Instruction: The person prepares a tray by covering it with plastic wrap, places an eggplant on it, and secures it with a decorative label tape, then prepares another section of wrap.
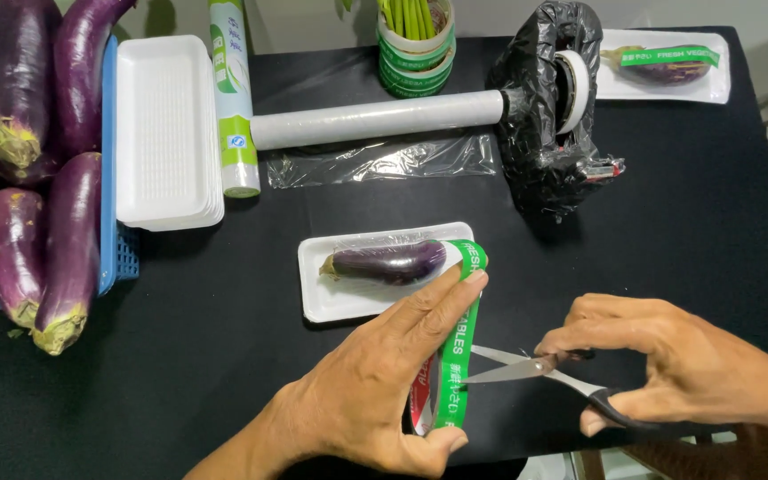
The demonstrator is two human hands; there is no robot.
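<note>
left hand [375, 391] fingers gripping green tape [458, 347] over wrapped eggplant tray [340, 298]; right hand [677, 364] fingers gripping open scissors [526, 367]

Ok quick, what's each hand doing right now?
Left hand: closed on the green tape, holding it taut.
Right hand: closed on the scissors, blades open at the tape.

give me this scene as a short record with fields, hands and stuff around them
left hand: left hand holds green tape taut
right hand: right hand holds scissors, blades open at the tape
tape end: stuck over wrapped eggplant in white tray
behind: cling film roll, stack of empty trays
left edge: loose eggplants in blue basket
far right: another taped tray
</note>
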